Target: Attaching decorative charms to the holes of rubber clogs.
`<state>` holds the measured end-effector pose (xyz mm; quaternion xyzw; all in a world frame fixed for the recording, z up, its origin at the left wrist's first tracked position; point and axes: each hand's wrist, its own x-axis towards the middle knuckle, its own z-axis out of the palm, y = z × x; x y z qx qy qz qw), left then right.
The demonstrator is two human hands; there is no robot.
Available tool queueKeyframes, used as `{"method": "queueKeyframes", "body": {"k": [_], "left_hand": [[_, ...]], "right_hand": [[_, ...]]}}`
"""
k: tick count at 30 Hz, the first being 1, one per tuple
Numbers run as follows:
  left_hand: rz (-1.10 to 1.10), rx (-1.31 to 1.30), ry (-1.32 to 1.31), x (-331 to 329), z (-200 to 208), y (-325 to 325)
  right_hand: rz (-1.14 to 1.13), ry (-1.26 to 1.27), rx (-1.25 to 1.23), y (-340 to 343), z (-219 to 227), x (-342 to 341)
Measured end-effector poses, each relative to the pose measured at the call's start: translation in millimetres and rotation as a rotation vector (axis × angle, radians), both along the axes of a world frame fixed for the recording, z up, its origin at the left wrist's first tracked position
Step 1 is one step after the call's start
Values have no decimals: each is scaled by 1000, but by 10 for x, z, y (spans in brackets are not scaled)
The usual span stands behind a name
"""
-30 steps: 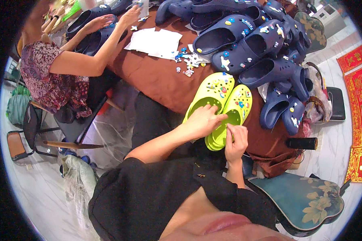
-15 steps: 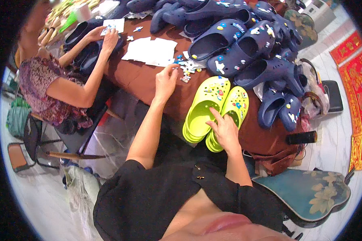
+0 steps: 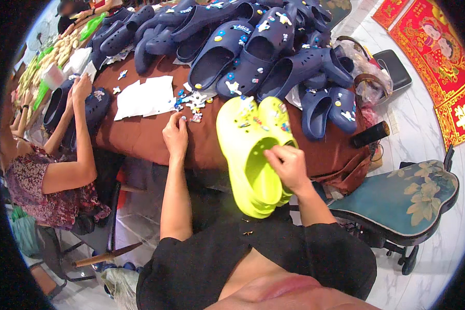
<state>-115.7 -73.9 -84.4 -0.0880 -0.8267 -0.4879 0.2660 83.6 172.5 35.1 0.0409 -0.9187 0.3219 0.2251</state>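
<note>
A pair of lime-green clogs (image 3: 250, 183) with colourful charms on the toes is tilted up in front of me. My right hand (image 3: 289, 166) grips them where the two clogs meet, fingers curled over the rim of the left one. The right clog (image 3: 275, 116) is partly hidden behind the left. My left hand (image 3: 175, 137) rests at the table, thumb and fingertips pinched on a tiny pale piece that looks like a shoe charm. Just beyond it lies a small heap of loose charms (image 3: 195, 101), beside white paper sheets (image 3: 145, 98).
Navy clogs (image 3: 261, 49) are piled across the far side of the brown-covered table (image 3: 139, 138). On the left, another person (image 3: 62, 173) handles a white card above navy clogs. A black cylinder (image 3: 369, 135) lies at the right edge, near a teal chair (image 3: 398, 204).
My right hand has gripped the lime clogs and tilted them up toward me. My left hand stays pinched by the charms. The whole view has shifted toward the right.
</note>
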Motion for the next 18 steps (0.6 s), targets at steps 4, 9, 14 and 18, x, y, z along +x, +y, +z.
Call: {"method": "queueKeyframes", "body": {"k": [4, 9, 14, 18], "left_hand": [[34, -103, -61, -1, -21, 16], [49, -135, -65, 12, -37, 30], [75, -130, -30, 20, -49, 28], [55, -139, -122, -5, -28, -11]], "right_hand": [[-174, 96, 81, 379, 518, -27], [-381, 252, 359, 1100, 1011, -534], [-445, 286, 469, 1931, 1233, -1428], [-495, 162, 491, 2460, 1229, -2097]]}}
